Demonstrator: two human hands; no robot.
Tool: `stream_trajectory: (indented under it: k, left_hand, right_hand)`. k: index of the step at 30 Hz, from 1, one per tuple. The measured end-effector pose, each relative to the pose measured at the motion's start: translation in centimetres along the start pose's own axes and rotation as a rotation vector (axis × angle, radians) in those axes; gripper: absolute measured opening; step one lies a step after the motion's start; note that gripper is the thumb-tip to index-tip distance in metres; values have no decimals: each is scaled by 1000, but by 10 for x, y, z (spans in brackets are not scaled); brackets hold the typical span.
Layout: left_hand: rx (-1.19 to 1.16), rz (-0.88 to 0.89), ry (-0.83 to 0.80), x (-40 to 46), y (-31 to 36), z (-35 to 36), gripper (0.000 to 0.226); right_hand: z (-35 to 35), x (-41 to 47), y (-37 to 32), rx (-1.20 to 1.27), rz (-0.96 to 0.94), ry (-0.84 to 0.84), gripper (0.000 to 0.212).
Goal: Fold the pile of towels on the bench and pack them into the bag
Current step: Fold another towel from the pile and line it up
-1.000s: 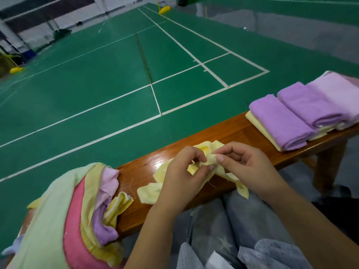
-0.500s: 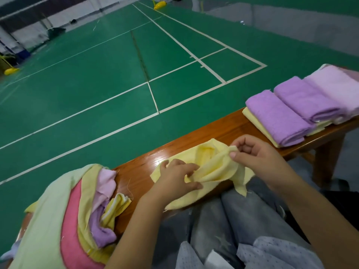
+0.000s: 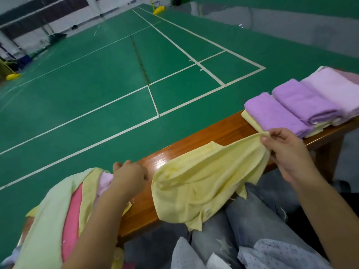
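A pale yellow towel [image 3: 206, 177] is stretched along the near edge of the wooden bench [image 3: 219, 131] and sags over my lap. My right hand [image 3: 285, 152] pinches its raised right corner between thumb and fingers. My left hand [image 3: 128, 175] is curled at the towel's left end, beside the pile, and seems to hold that edge; the thumb is hidden. The unfolded pile [image 3: 64, 208] of green, pink, yellow and lilac towels lies at the bench's left end. Folded purple towels [image 3: 287, 111] lie in a row at the right end, over a yellow one. No bag can be made out.
Grey star-printed and dotted fabric [image 3: 252, 230] covers my lap below the bench. Bare polished wood shows between the stretched towel and the folded row. A green court floor [image 3: 116, 84] with white lines spreads beyond the bench. A bench leg [image 3: 326, 152] stands at the right.
My hands have drawn apart: the left went left to the pile, the right rose to the right. The bunched yellow towel has opened out between them.
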State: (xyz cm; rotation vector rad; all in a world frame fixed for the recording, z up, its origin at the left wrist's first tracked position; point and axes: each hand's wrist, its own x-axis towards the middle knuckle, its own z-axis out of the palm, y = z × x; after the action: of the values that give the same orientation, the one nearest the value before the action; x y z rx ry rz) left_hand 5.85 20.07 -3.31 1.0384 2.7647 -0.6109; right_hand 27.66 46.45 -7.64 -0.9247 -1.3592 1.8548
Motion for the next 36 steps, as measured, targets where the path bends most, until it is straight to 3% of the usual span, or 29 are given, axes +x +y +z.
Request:
stream_trajectory:
  k: [3,6,8,12,17,21,25,28,36]
  left_hand:
    - [-159,64,-60,-2,0,24,16]
    - [-431,51,57,7,19,35,17]
    - [-528,91,123,12,41,36,34]
    - [-454,282,77,20,86,40,43]
    - [-537,26,28,34,75,58,35]
    - [-977,-109,-9,29,54,56,34]
    - [-1298,-102,-46,17,24,42,10]
    - [-1490,-129,-27,13,2,35,11]
    - [-1385,-217,217,25,-44,-14,21]
  right_hand:
    - [-9,5,3,-62,-19,7,21]
    - [-11,5,15,-231,41,-87,17]
    - [-10,3,20,-330,62,-124,16]
    - [-14,-1,20,-357,33,-141,21]
    - [-26,1,19,-341,25,-90,21]
    - [-29,5,23,-320,35,-72,20]
    - [-24,6,27,-323,50,-96,16]
    - [-22,10,23,-315,37,-102,13]
    - [27,42,-40,-338,-169,-86,26]
